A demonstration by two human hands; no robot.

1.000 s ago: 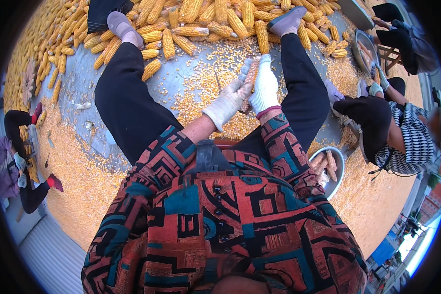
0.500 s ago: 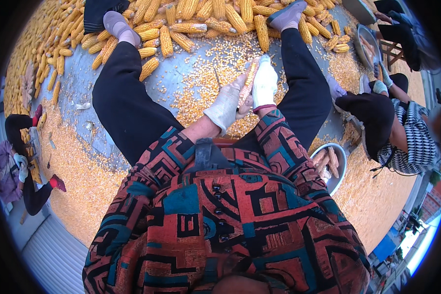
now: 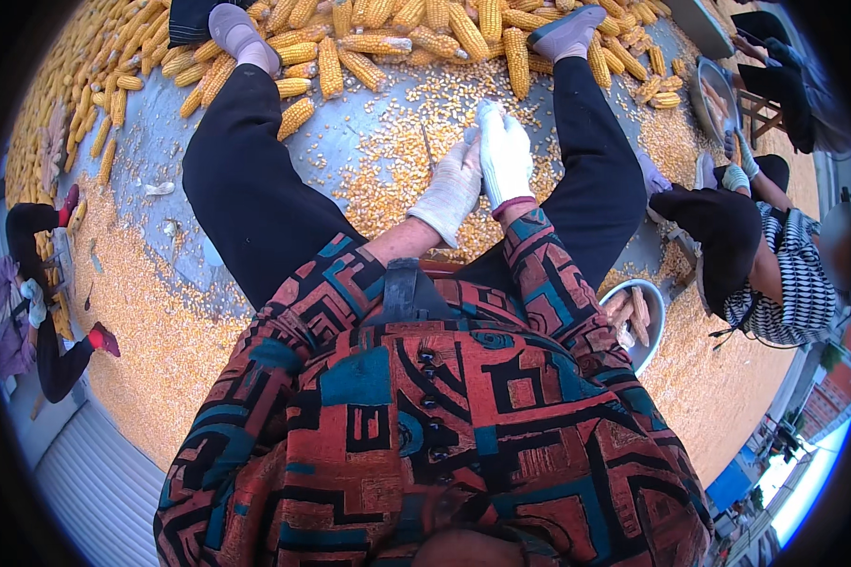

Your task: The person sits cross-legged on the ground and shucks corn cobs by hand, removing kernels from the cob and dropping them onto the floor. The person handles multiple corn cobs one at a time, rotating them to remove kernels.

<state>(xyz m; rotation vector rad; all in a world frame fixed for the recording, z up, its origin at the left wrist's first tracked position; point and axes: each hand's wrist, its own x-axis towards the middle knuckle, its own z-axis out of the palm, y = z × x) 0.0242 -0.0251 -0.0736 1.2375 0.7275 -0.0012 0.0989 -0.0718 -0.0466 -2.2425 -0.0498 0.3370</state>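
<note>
My left hand (image 3: 442, 194), in a dirty pale glove, and my right hand (image 3: 503, 156), in a whiter glove with a red cuff, are closed together between my dark-trousered legs, fingers pressed round a corn cob that is now mostly hidden by them. Loose yellow kernels (image 3: 388, 180) lie beneath the hands on a grey sheet (image 3: 317, 151). Beyond my feet is a heap of whole yellow cobs (image 3: 463, 33).
A metal basin (image 3: 657, 321) of stripped cobs sits by my right hip. Co-workers sit at the left (image 3: 24, 302), right (image 3: 780, 283) and upper right (image 3: 790, 104), near another basin (image 3: 698, 85). Kernels (image 3: 147, 369) spread widely behind me.
Both hands have shifted slightly upward and closer together. The pale cob that showed between them half a second ago is now mostly covered by the gloves.
</note>
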